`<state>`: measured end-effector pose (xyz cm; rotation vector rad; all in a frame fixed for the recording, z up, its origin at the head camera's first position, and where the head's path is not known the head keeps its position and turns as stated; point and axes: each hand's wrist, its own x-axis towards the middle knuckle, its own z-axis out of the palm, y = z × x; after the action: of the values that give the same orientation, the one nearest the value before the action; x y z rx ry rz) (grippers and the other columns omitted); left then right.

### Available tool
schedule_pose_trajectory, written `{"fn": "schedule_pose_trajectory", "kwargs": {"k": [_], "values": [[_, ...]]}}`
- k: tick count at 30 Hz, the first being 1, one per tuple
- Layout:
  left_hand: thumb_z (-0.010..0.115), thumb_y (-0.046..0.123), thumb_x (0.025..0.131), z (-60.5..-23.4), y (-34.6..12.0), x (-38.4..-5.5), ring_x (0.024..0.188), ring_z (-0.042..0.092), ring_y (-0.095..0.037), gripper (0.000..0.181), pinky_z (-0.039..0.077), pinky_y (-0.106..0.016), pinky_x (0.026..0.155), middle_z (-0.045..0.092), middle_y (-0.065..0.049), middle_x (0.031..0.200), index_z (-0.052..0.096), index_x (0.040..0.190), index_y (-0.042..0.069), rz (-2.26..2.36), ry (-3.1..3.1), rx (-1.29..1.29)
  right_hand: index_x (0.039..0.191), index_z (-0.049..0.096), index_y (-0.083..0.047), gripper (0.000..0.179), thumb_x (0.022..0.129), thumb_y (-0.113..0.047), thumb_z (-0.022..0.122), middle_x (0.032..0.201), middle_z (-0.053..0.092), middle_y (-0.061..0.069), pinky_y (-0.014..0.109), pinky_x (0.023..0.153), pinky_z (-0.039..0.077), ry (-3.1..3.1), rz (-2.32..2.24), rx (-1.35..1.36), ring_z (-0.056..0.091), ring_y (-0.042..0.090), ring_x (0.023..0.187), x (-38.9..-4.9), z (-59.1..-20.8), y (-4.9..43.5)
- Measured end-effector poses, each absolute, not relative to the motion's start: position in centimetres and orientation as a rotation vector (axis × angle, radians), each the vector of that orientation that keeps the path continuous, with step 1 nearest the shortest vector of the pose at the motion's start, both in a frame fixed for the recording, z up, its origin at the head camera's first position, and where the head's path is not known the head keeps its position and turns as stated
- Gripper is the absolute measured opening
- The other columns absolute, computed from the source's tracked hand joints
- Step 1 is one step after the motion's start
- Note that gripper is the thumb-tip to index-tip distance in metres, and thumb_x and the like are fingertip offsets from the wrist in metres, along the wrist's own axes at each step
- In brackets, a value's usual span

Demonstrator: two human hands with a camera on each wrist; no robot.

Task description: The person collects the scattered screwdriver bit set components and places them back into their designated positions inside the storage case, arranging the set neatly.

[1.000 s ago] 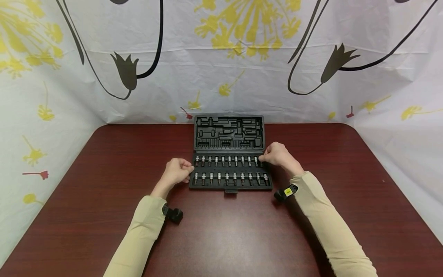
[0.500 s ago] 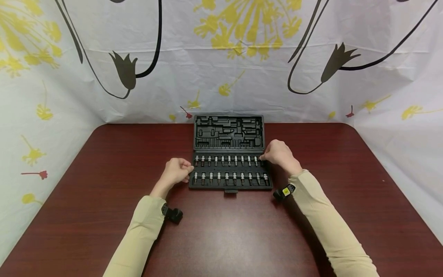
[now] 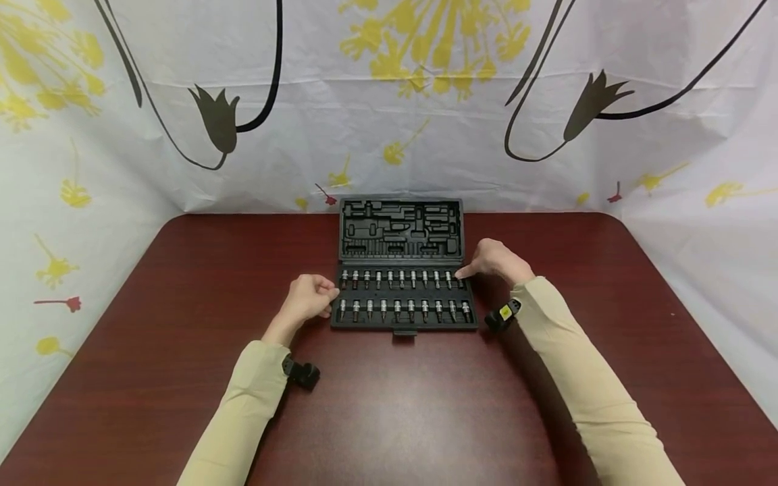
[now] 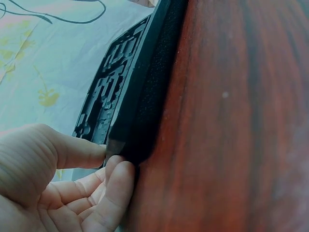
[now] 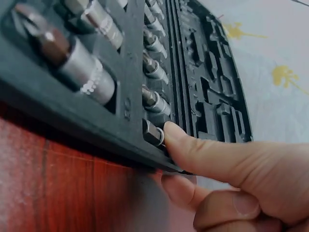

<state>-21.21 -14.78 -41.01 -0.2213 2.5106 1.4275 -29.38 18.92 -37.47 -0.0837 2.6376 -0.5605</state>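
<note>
A black bit socket case (image 3: 401, 295) lies unfolded on the table, with two rows of silver bit sockets in its near half. My left hand (image 3: 306, 297) pinches the case's left edge; in the left wrist view, the thumb (image 4: 84, 151) is against the top of the rim and curled fingers are against its outer side. My right hand (image 3: 497, 260) is at the right end of the far row. Its thumb presses on the end bit socket (image 5: 153, 133), which sits in its slot, while the other fingers curl by the case's outer edge.
The case's lid (image 3: 401, 231), moulded with recesses, lies folded back toward the patterned white cloth (image 3: 450, 155) behind the table. A latch (image 3: 404, 333) sticks out at the case's front. Dark red tabletop (image 3: 389, 405) stretches out around the case.
My right hand has shifted slightly, its wrist lifting and turning, with the thumb now straighter over the end bit socket. The left hand keeps its grip on the case. The head view has tilted slightly.
</note>
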Motion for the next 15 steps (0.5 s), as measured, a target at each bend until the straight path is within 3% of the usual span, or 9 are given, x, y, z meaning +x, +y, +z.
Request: {"fn": "schedule_pose_trajectory", "kwargs": {"k": [5,7,9,11,15], "values": [[0.06,0.011,0.092,-39.9,-15.5,-22.9,0.054,0.061,-0.014,0.025,0.058,-0.029,0.056,0.064,-0.016,0.082,0.061,0.106,-0.009,1.443,2.41,-0.236,0.058,0.047,-0.008,0.046,0.086,-0.039,0.066,0.051,0.031,-0.004,0.027,0.051,0.029,2.658,-0.854,-0.057,0.027,0.012,0.052,-29.6,-37.6,20.2],[0.058,0.014,0.093,-39.1,-15.5,-24.2,0.061,0.063,-0.017,0.028,0.059,-0.03,0.061,0.064,-0.018,0.087,0.06,0.11,-0.009,1.483,2.446,-0.273,0.069,0.057,-0.002,0.045,0.091,-0.041,0.059,0.055,0.042,0.0,0.028,0.053,0.034,2.752,-0.974,-0.033,0.035,0.015,0.053,-30.0,-37.6,20.5],[0.054,0.018,0.096,-38.4,-15.5,-25.9,0.072,0.065,-0.022,0.033,0.059,-0.032,0.068,0.064,-0.02,0.095,0.059,0.117,-0.006,1.546,2.513,-0.312,0.09,0.064,0.002,0.045,0.094,-0.041,0.052,0.069,0.056,0.006,0.031,0.06,0.041,2.855,-1.051,-0.024,0.047,0.019,0.064,-30.5,-37.5,20.4],[0.049,0.022,0.098,-37.8,-15.2,-27.5,0.088,0.064,-0.026,0.037,0.056,-0.035,0.079,0.062,-0.021,0.107,0.055,0.124,-0.003,1.621,2.545,-0.346,0.11,0.063,0.002,0.047,0.098,-0.04,0.045,0.087,0.062,0.012,0.037,0.068,0.047,2.888,-1.098,-0.032,0.055,0.025,0.076,-31.3,-37.5,20.1],[0.037,0.027,0.102,-36.7,-14.3,-30.1,0.117,0.052,-0.028,0.045,0.045,-0.037,0.099,0.052,-0.018,0.13,0.042,0.139,0.001,1.738,2.465,-0.35,0.137,0.046,-0.004,0.048,0.101,-0.035,0.039,0.126,0.055,0.017,0.046,0.093,0.045,2.794,-1.196,-0.054,0.052,0.03,0.113,-32.7,-37.3,19.3]]}}
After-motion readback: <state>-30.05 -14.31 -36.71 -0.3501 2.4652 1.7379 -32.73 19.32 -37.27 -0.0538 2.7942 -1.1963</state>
